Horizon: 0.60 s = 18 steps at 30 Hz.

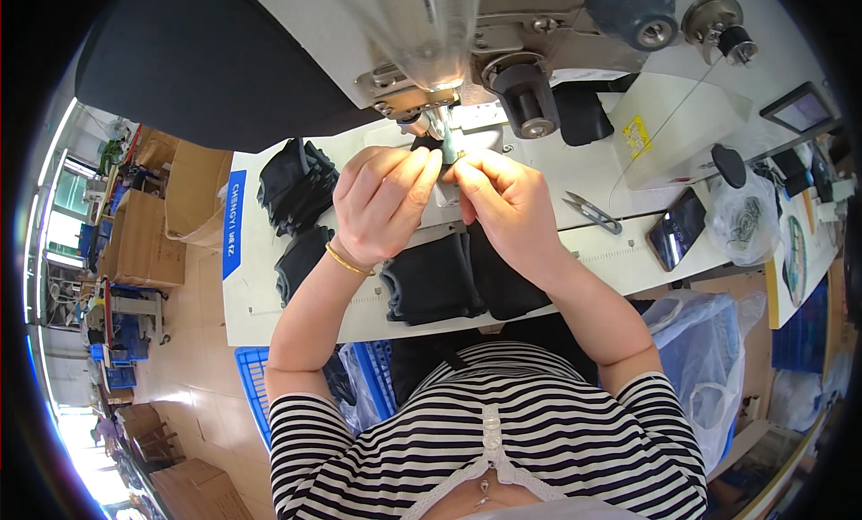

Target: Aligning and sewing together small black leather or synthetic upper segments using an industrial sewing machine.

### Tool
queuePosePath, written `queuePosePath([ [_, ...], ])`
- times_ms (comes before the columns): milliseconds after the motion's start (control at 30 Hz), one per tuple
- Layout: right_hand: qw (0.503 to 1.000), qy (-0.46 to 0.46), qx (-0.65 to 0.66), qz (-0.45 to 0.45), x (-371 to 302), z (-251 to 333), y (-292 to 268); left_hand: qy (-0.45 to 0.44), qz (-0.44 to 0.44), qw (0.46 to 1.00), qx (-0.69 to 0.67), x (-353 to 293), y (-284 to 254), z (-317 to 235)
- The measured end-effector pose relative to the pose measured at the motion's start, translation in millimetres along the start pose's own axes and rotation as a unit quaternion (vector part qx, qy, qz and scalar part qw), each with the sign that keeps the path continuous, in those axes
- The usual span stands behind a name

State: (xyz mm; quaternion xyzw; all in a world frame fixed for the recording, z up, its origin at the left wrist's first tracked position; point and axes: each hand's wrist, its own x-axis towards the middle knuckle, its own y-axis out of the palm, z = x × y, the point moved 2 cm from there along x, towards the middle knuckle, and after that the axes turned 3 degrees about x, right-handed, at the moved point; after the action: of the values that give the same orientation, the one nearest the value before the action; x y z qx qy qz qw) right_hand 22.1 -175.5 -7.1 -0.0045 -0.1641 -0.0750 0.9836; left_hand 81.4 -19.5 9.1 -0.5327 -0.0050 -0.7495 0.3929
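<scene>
Both hands are raised close together at the needle area of a sewing machine (440, 116), under its bright lamp. My left hand (382, 201), with a gold bangle at the wrist, is closed in a pinch at the left edge of a small dark grey-green fabric piece (450, 148). From the other side my right hand (507, 206) pinches the same piece between thumb and forefinger. Its lower part is hidden by the fingers. Below the hands, stacked black fabric pieces with grey edging (433, 279) lie on the white table (359, 309).
More black pieces (296, 186) are piled at the left. Thread snips (593, 213), a phone (676, 228) and a plastic bag (743, 219) lie to the right. A blue basket (254, 381) stands below the table's left front edge; cardboard boxes (148, 237) stand farther left.
</scene>
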Motion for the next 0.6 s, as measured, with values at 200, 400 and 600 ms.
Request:
queuePosePath([
  [200,0.999,0.032,-0.03,0.022,-6,-4,-6,0.009,-0.023,1.0,0.009,-3,9,8],
  [400,0.999,0.036,-0.029,0.029,-7,-5,-9,-0.015,-0.047,0.999,0.011,-3,17,11],
  [600,0.998,0.046,-0.018,0.027,-9,-10,-9,-0.037,-0.045,0.998,0.028,-2,22,10],
])
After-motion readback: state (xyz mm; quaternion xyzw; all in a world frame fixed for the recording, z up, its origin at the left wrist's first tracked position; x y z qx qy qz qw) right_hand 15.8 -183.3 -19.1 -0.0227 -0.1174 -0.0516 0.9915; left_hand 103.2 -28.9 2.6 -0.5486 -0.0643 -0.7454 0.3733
